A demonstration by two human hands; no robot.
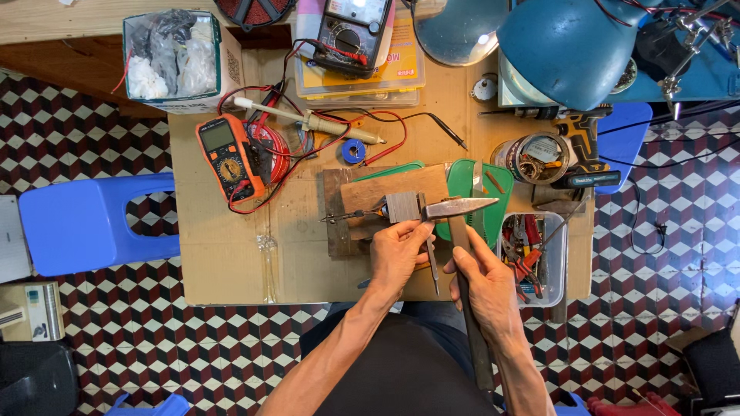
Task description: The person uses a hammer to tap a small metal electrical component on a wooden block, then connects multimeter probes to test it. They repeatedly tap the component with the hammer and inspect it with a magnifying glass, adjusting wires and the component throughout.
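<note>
Hammer (460, 208) sitting in the right hand (486, 289), fingers wrapping tight round the handle, metal head hanging just beside a small grey block (402, 206). Left hand (397, 254) reaching up to that block, fingers pressing together against it and pinning it on the wooden board (385, 192). All happening mid cardboard-topped surface (223, 254), orange multimeter (230, 158) lying well off to the left, clear tool tray (556, 270) near the right hand.
</note>
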